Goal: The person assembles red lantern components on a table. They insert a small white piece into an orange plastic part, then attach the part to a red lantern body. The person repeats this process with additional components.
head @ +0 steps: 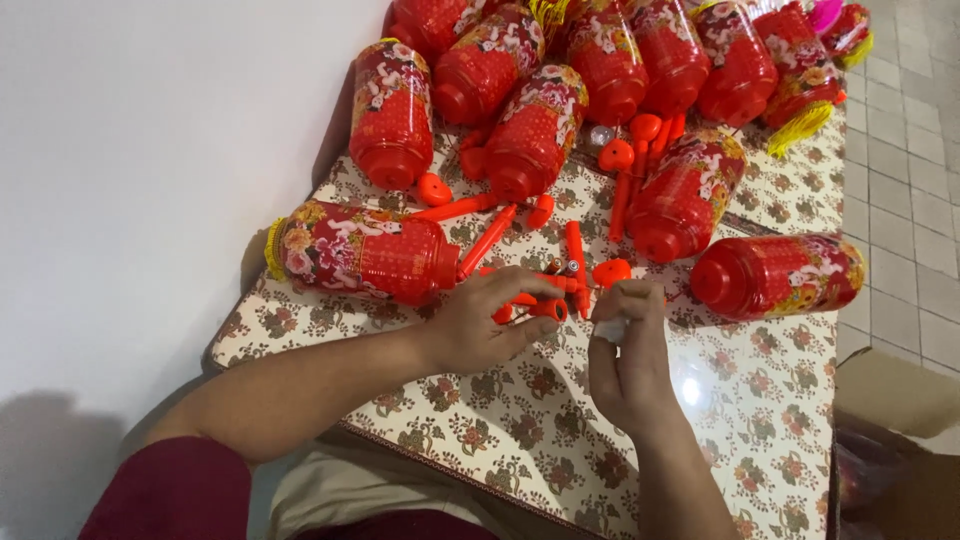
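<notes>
My left hand [492, 322] pinches a small red plastic handle piece [545, 307] just above the floral tablecloth [760, 400]. Close to its right, my right hand [628, 350] is closed around a small white object [611, 329], mostly hidden by the fingers. A red heart-shaped cap [611, 271] lies just beyond the right hand. Loose red plastic sticks [487, 242] lie scattered past my fingers. A red flowered lantern [360, 251] lies on its side left of my left hand, and another lantern [779, 276] lies to the right.
Several more red flowered lanterns [535, 130] crowd the far end of the table, some with yellow tassels [800, 127]. A white wall [150, 150] runs along the left. A cardboard box [895, 400] stands by the tiled floor [910, 150] at the right.
</notes>
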